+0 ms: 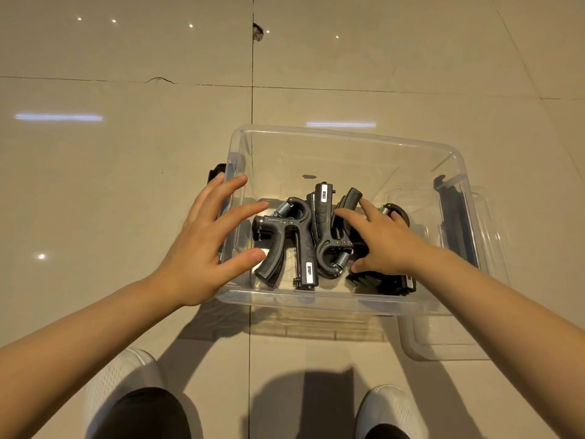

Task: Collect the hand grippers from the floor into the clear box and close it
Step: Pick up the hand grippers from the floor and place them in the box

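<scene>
The clear box (348,137) stands open on the tiled floor in front of me. Several black hand grippers (304,236) with metal springs lie piled in its near half. My left hand (202,248) hovers with spread fingers over the box's left rim, holding nothing. Inside the box, my right hand (380,239) rests its straight fingers on the grippers at the right. The clear lid (449,340) lies flat on the floor under and beside the box's right side.
Black latch handles sit on the box's left side (217,172) and right side (456,223). My two white shoes (120,384) are at the bottom of the view. Glossy beige tiles surround the box, with a chipped spot (258,31) far ahead.
</scene>
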Demonstrator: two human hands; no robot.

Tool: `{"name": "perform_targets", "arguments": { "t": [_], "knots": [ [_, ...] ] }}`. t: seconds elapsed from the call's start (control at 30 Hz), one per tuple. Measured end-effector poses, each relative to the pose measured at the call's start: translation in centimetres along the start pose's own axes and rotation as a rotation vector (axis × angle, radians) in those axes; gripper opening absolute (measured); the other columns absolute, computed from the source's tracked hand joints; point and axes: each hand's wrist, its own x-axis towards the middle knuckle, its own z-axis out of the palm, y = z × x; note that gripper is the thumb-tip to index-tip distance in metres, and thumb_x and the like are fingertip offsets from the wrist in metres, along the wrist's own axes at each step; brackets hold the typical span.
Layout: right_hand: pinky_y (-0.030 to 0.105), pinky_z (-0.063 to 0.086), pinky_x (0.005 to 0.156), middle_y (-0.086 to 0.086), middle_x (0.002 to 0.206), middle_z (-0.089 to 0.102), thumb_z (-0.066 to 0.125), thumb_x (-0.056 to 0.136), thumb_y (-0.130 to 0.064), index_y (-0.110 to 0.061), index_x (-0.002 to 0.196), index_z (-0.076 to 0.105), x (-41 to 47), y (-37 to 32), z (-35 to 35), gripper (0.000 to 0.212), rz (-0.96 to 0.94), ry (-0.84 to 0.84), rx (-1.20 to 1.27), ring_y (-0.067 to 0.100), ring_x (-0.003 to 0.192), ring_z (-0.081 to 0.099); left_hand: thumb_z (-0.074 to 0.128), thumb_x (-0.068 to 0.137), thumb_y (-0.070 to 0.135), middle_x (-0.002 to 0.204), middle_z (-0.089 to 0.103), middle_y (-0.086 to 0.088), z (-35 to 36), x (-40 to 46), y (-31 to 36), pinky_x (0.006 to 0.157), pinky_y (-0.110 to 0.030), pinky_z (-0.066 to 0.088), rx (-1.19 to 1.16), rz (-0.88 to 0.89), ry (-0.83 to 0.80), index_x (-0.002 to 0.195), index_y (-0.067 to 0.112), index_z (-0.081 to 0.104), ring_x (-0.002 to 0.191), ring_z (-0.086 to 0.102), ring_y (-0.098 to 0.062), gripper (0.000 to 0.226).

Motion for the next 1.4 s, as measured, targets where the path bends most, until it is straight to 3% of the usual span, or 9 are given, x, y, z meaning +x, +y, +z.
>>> {"name": "perform_targets", "arguments": {
  "t": [0.23,0.4,0.5,0.63,0.8,1.1,1.23,1.3,1.4],
  "knots": [
    [0.065,0.002,0.111,0.011,0.147,0.031,0.071,0.074,-0.05,-0.038,0.145,0.021,0.2,-0.4,0.3,0.088,-0.049,0.087,-0.175,0.028,0.136,0.032,0.032,0.084,0.073,0.152,0.022,0.006,0.1,0.0,0.1,0.112,-0.041,0.015,0.02,0.012,0.006,0.132,0.036,0.042,0.144,0.009,-0.021,0.061],
    [0.064,0.003,0.111,0.013,0.152,0.025,0.067,0.075,-0.057,-0.039,0.146,0.015,0.0,-0.6,0.1,0.089,-0.065,0.087,-0.265,0.028,0.141,0.023,0.031,0.084,0.073,0.152,0.022,0.006,0.0,-0.1,0.1,0.111,-0.038,0.014,0.023,0.008,0.005,0.132,0.035,0.043,0.145,0.008,-0.02,0.063],
    [0.061,0.003,0.113,0.012,0.155,0.018,0.069,0.074,-0.056,-0.044,0.147,0.006,-0.4,-0.3,-0.4,0.097,-0.038,0.085,-0.166,0.027,0.143,0.019,0.031,0.084,0.073,0.152,0.021,0.007,0.0,-0.1,0.2,0.111,-0.038,0.014,0.02,0.006,0.007,0.132,0.036,0.042,0.145,0.008,-0.019,0.062],
    [0.046,0.023,0.113,0.007,0.157,0.013,0.073,0.077,-0.044,-0.039,0.148,0.015,-1.8,1.4,-2.6,0.092,0.046,0.165,0.107,0.028,0.142,0.021,0.031,0.084,0.073,0.153,0.022,0.005,0.0,0.0,0.1,0.111,-0.039,0.014,0.02,0.002,0.009,0.132,0.038,0.042,0.145,0.008,-0.02,0.061],
    [0.037,0.04,0.098,0.005,0.145,0.039,0.067,0.082,-0.042,-0.025,0.145,0.029,-2.5,2.4,-2.5,0.076,0.097,0.053,-0.116,0.027,0.128,0.041,0.032,0.083,0.074,0.153,0.019,0.005,0.0,0.0,0.0,0.112,-0.043,0.014,0.039,-0.003,-0.013,0.133,0.042,0.04,0.145,0.005,-0.02,0.06],
    [0.037,0.048,0.084,0.004,0.131,0.049,0.065,0.084,-0.037,-0.022,0.14,0.034,-2.5,2.2,-2.5,0.066,0.081,-0.002,-0.181,0.026,0.114,0.051,0.032,0.079,0.079,0.156,0.01,0.01,-0.4,0.0,0.2,0.112,-0.046,0.012,0.077,-0.033,-0.081,0.138,0.048,0.029,0.145,-0.004,-0.015,0.066],
    [0.035,0.046,0.085,0.003,0.125,0.052,0.061,0.088,-0.032,-0.021,0.136,0.039,-6.0,0.5,-5.5,0.055,0.068,0.014,-0.144,0.024,0.113,0.052,0.022,0.081,0.078,0.158,0.007,0.003,-1.7,0.2,1.1,0.113,-0.057,0.013,0.341,-0.006,-0.165,0.143,0.043,0.025,0.145,-0.011,-0.018,0.071],
    [0.036,0.047,0.086,0.003,0.121,0.056,0.061,0.086,-0.03,-0.021,0.13,0.045,-8.4,-1.0,-8.0,0.048,0.028,-0.062,-0.217,0.023,0.11,0.053,0.019,0.083,0.076,0.157,0.011,-0.002,-3.9,0.8,2.6,0.112,-0.057,0.017,0.448,0.045,-0.166,0.145,0.036,0.026,0.145,-0.003,-0.023,0.074],
    [0.037,0.048,0.088,0.003,0.122,0.059,0.059,0.086,-0.027,-0.022,0.128,0.048,-12.9,-4.2,-11.6,0.044,-0.014,-0.119,-0.322,0.023,0.11,0.055,0.031,0.083,0.072,0.147,0.033,0.001,-8.9,1.4,7.2,0.101,-0.04,0.041,0.402,-0.03,-0.125,0.144,0.035,0.027,0.131,0.037,-0.02,0.072]
  ]
}}
